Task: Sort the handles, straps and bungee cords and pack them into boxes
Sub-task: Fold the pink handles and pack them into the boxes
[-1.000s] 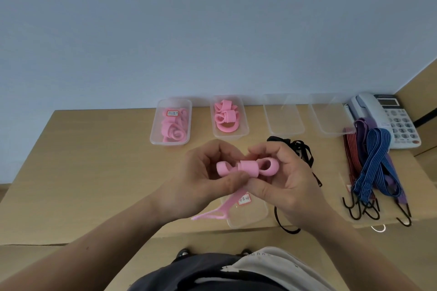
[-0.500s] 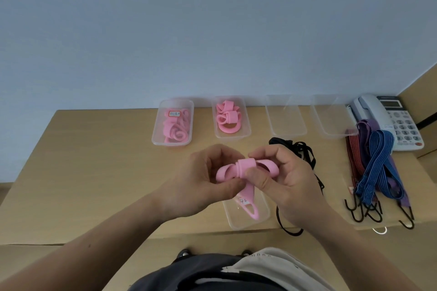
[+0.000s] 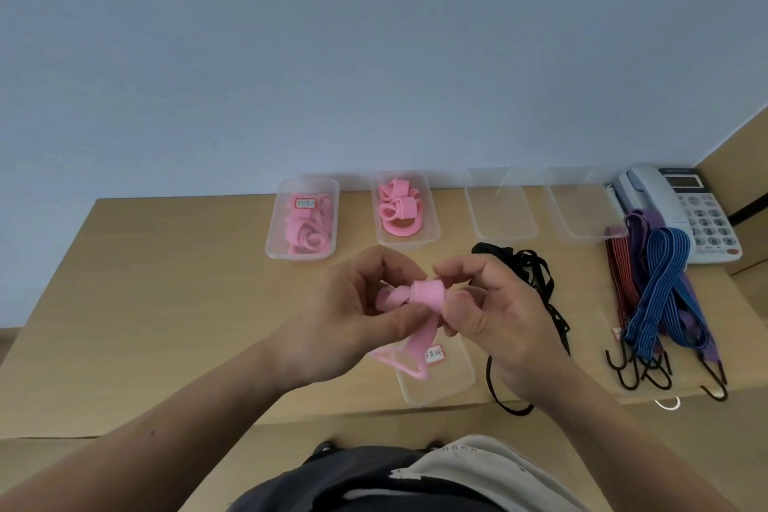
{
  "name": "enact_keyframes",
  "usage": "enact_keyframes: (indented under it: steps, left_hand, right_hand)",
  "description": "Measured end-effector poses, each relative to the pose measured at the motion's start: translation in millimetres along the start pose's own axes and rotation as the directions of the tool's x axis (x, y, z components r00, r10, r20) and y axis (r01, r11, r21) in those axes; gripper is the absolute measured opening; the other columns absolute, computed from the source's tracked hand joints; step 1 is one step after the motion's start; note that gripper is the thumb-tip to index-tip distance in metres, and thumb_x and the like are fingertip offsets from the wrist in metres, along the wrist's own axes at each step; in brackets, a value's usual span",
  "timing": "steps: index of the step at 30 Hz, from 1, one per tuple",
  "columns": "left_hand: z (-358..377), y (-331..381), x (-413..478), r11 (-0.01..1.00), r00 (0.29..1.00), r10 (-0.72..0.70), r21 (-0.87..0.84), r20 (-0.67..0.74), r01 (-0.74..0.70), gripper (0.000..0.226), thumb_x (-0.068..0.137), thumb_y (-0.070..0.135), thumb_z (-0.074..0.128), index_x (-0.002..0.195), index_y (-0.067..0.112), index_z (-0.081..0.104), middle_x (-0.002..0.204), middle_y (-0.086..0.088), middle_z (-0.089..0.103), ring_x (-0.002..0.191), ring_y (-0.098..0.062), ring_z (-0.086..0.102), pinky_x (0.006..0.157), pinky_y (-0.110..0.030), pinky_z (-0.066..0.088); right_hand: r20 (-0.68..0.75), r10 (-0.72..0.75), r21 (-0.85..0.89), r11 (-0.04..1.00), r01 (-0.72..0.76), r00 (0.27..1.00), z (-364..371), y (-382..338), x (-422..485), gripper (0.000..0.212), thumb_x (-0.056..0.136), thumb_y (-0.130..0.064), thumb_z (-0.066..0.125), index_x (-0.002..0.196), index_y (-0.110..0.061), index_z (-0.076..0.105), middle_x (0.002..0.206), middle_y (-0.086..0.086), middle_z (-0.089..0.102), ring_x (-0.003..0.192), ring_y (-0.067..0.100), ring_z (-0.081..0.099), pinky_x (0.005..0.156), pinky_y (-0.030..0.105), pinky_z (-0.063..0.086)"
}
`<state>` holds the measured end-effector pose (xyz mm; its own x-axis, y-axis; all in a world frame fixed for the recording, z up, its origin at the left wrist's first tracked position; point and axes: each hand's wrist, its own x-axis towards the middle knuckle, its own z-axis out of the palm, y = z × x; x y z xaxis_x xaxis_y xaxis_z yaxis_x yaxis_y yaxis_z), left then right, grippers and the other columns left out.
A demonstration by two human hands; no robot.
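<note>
Both hands hold a pink strap (image 3: 428, 293) above the table's front middle. My left hand (image 3: 349, 316) pinches its folded left end, and my right hand (image 3: 494, 320) grips the wrapped band around it. The strap's tail with a small label (image 3: 434, 354) hangs down over an open clear box (image 3: 449, 382). At the back stand two clear boxes with pink straps, one on the left (image 3: 303, 220) and one beside it (image 3: 405, 208). Black straps (image 3: 536, 274) lie right of my hands. Bungee cords (image 3: 656, 291) in red, purple and blue lie at the right.
Two clear boxes (image 3: 498, 206) (image 3: 582, 206) holding nothing stand at the back right. A white desk telephone (image 3: 685, 212) sits in the far right corner behind the cords. The wooden table (image 3: 145, 303) has bare surface on the left. A wall rises behind.
The pink strap has been wound tighter: its open loop at the right has closed into a wrapped band. The hanging tail swung left, then down, then left again below my hands.
</note>
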<state>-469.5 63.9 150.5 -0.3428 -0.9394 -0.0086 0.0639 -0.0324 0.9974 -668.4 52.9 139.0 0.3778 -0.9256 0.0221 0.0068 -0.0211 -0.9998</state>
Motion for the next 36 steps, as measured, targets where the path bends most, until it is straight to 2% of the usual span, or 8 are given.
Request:
enact_keyframes:
  steps: [8, 11, 13, 19, 23, 29, 32, 36]
  left_hand:
    - [3.3, -4.2, -2.8, 0.997, 0.999, -0.037, 0.072, -0.031, 0.039, 0.035, 0.078, 0.007, 0.073, 0.108, 0.013, 0.057, 0.084, -0.003, 0.066, 0.069, -0.016, 0.059, 0.063, -0.023, 0.048]
    - [0.8, -1.8, -3.3, 0.991, 0.994, -0.109, 0.071, -0.027, 0.11, 0.035, 0.075, 0.018, 0.074, 0.106, 0.011, 0.059, 0.091, -0.011, 0.066, 0.073, -0.019, 0.062, 0.068, -0.033, 0.052]
    - [0.1, 0.9, -3.9, 0.99, 0.991, -0.133, 0.049, -0.007, 0.133, 0.037, 0.077, 0.027, 0.072, 0.104, 0.005, 0.06, 0.089, -0.019, 0.069, 0.073, -0.025, 0.064, 0.071, -0.037, 0.055]
    - [0.4, 1.8, -3.5, 0.996, 0.998, -0.056, 0.065, -0.035, 0.059, 0.022, 0.082, 0.016, 0.071, 0.098, 0.004, 0.062, 0.09, -0.024, 0.065, 0.07, -0.024, 0.061, 0.067, -0.037, 0.053]
    - [1.9, -1.6, -4.2, 0.997, 0.999, 0.028, 0.072, -0.033, -0.025, 0.029, 0.08, 0.017, 0.075, 0.101, 0.004, 0.061, 0.094, -0.019, 0.063, 0.08, -0.025, 0.062, 0.074, -0.038, 0.055]
    - [1.6, -6.0, -4.1, 0.991, 0.999, 0.01, 0.132, -0.051, -0.004, 0.037, 0.076, 0.016, 0.076, 0.109, 0.019, 0.06, 0.097, -0.012, 0.062, 0.079, -0.033, 0.06, 0.073, -0.036, 0.056]
    - [-1.1, -3.8, -3.6, 0.99, 0.994, -0.11, 0.091, -0.014, 0.111, 0.039, 0.077, 0.015, 0.075, 0.112, 0.015, 0.059, 0.094, -0.005, 0.065, 0.076, -0.016, 0.06, 0.068, -0.025, 0.05]
    - [-2.7, 1.8, -2.4, 0.986, 0.989, -0.151, 0.067, 0.001, 0.15, 0.037, 0.079, 0.031, 0.07, 0.106, 0.006, 0.063, 0.101, -0.024, 0.065, 0.084, -0.023, 0.06, 0.077, -0.042, 0.05]
  right_hand:
    - [-0.014, 0.016, -0.043, 0.999, -0.017, 1.0, 5.5, -0.2, -0.9, 0.025, 0.075, -0.042, 0.07, 0.098, -0.031, 0.068, 0.087, -0.001, 0.069, 0.074, 0.019, 0.062, 0.065, 0.032, 0.054]
    - [-0.03, -0.026, -0.04, 0.999, 0.024, 0.999, 5.8, 0.0, -2.8, 0.026, 0.076, -0.038, 0.072, 0.1, -0.029, 0.067, 0.092, 0.004, 0.068, 0.085, 0.038, 0.062, 0.076, 0.055, 0.055]
    - [-0.025, -0.045, -0.066, 0.997, 0.043, 0.999, 5.4, 0.1, -4.3, 0.028, 0.076, -0.037, 0.073, 0.101, -0.028, 0.065, 0.091, 0.004, 0.067, 0.085, 0.04, 0.061, 0.077, 0.059, 0.053]
    - [0.004, -0.029, -0.049, 0.998, 0.029, 1.0, 2.4, 2.8, -5.6, 0.037, 0.071, -0.027, 0.075, 0.105, -0.027, 0.062, 0.086, -0.006, 0.061, 0.079, 0.023, 0.06, 0.076, 0.048, 0.053]
    - [0.011, 0.059, 0.029, 0.998, -0.06, 0.998, 1.2, -2.4, -3.5, 0.034, 0.077, -0.038, 0.07, 0.104, -0.017, 0.064, 0.08, 0.001, 0.061, 0.071, 0.019, 0.06, 0.066, 0.03, 0.051]
    - [-0.005, 0.083, -0.042, 0.996, -0.083, 0.997, 1.3, -3.5, -0.6, 0.018, 0.078, -0.029, 0.071, 0.095, -0.023, 0.069, 0.082, 0.0, 0.068, 0.07, 0.014, 0.064, 0.063, 0.024, 0.052]
    - [-0.022, 0.028, -0.021, 0.999, -0.029, 0.999, 1.3, -2.7, -2.2, 0.026, 0.073, -0.036, 0.076, 0.096, -0.029, 0.067, 0.088, 0.003, 0.069, 0.081, 0.033, 0.066, 0.071, 0.043, 0.059]
    - [-0.026, -0.003, -0.042, 0.999, 0.002, 1.0, 2.4, 2.0, -3.1, 0.035, 0.069, -0.037, 0.079, 0.101, -0.031, 0.064, 0.093, 0.009, 0.066, 0.086, 0.044, 0.059, 0.078, 0.06, 0.053]
